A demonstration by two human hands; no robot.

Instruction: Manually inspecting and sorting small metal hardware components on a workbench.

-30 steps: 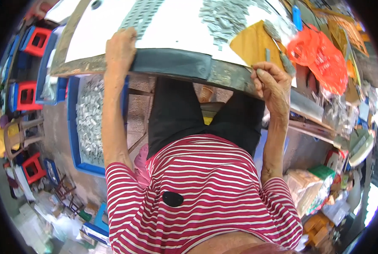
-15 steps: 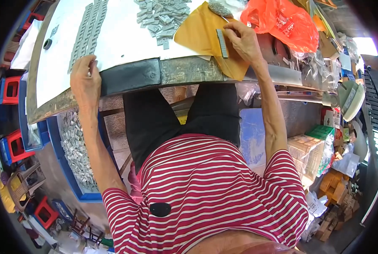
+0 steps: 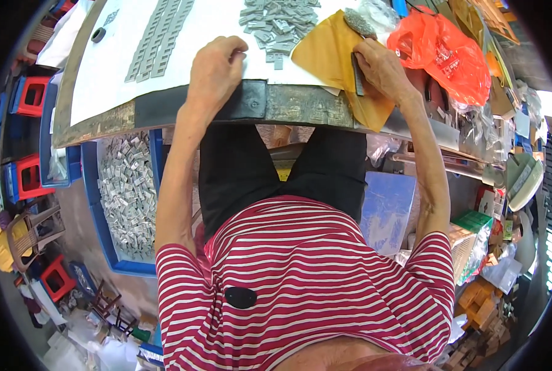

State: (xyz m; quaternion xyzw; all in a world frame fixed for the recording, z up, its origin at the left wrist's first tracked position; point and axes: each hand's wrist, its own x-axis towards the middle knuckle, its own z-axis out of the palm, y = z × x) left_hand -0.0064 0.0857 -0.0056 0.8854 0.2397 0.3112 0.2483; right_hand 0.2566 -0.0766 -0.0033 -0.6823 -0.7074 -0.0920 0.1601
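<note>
My left hand is over the white sheet near the table's front edge, its thumb and fingers curled together; whatever they may hold is too small to make out. My right hand pinches at the lower edge of a mound of tiny grey bits; its fingertips hide what is between them. Under that hand lies a yellow-brown sheet, with a narrow dark grey strip on it. Between my hands is a heap of small grey metal pieces. Rows of similar grey pieces lie to the left.
A black ring sits at the sheet's far left. Beyond my right hand is a red plastic bag. Below the table's left side stands a blue bin of grey pieces. Red stools are further left.
My left hand has moved right from the rows of grey pieces toward the heap. My right hand stays by the mound, now lower over the strip. The whole view has shifted right.
</note>
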